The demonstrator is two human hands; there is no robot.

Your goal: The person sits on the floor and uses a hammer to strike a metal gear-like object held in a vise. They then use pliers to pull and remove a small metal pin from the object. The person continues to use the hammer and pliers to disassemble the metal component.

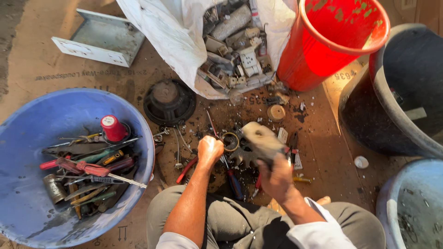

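Looking down, we see the right hand (277, 177) closed around a grey, dusty chunk of scrap (263, 139), holding it just above the floor. The left hand (210, 150) is clenched in a fist around a thin tool whose type we cannot tell, beside a small metal ring (230, 142). Pliers and screwdrivers with red and blue grips (235, 183) lie under both hands. A black speaker cone (169, 101) sits just beyond. Left of it stands a blue basin (27, 138) full of hand tools. Farther off are a white sack of scrap parts (175, 41) and a red bucket (323, 50).
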